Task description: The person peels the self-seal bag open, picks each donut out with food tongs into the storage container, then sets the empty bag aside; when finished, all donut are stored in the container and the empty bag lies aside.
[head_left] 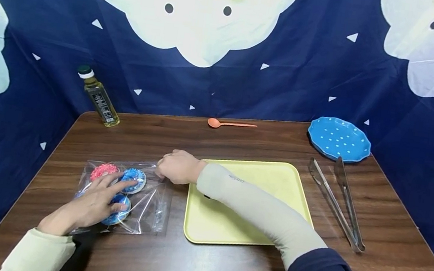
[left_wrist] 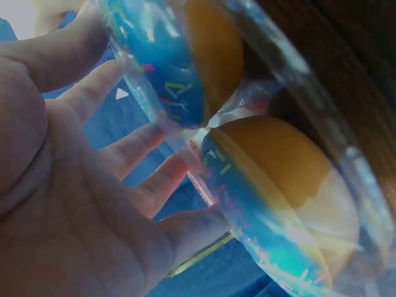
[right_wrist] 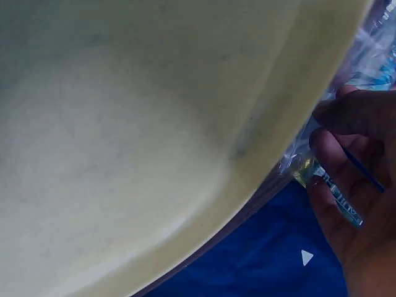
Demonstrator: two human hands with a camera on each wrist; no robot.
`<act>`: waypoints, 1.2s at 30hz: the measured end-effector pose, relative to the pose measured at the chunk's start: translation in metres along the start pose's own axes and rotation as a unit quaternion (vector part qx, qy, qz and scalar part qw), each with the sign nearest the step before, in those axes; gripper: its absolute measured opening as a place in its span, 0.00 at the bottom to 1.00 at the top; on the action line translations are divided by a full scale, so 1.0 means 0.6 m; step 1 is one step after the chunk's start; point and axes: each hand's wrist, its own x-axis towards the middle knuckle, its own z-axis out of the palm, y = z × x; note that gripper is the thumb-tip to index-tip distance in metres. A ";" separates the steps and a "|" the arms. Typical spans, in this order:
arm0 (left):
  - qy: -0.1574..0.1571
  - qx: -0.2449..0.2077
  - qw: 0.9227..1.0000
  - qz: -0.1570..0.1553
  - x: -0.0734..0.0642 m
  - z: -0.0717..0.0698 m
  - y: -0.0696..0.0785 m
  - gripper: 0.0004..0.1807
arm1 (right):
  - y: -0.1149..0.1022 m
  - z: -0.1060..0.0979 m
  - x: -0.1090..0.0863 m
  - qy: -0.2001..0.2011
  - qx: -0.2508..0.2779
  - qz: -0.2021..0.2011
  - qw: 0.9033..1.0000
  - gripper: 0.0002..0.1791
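Observation:
A clear plastic bag (head_left: pixel 150 204) of toy-like doughnuts lies at the left of the table. Through the film show a pink doughnut (head_left: pixel 104 169) and blue ones, among them a blue doughnut (head_left: pixel 134 182) with a pale rim. Spread over the bag, my left hand (head_left: pixel 90 206) rests its straight fingers on the doughnuts. The left wrist view shows a sprinkled blue doughnut (left_wrist: pixel 278 185) with a tan base behind the film. My right hand (head_left: pixel 179 167) pinches the bag's far right corner between thumb and fingers. The right forearm crosses above the yellow tray (head_left: pixel 244 244).
An oil bottle (head_left: pixel 102 102) stands at the back left. An orange spoon (head_left: pixel 214 123) lies along the back edge. At the right are a blue dotted plate (head_left: pixel 340 140) and metal tongs (head_left: pixel 335 206), spread apart. A dark blue cloth (head_left: pixel 289 90) with clouds surrounds the table.

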 end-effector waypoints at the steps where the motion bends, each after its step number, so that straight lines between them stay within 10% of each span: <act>1: 0.000 -0.001 1.000 -0.002 -0.001 0.001 0.000 0.31 | -0.001 0.001 0.001 -0.001 -0.007 0.000 1.000 0.16; 36: 0.004 -0.019 1.000 -0.002 -0.006 0.007 -0.004 0.31 | -0.013 -0.001 -0.020 -0.060 0.030 -0.011 0.998 0.16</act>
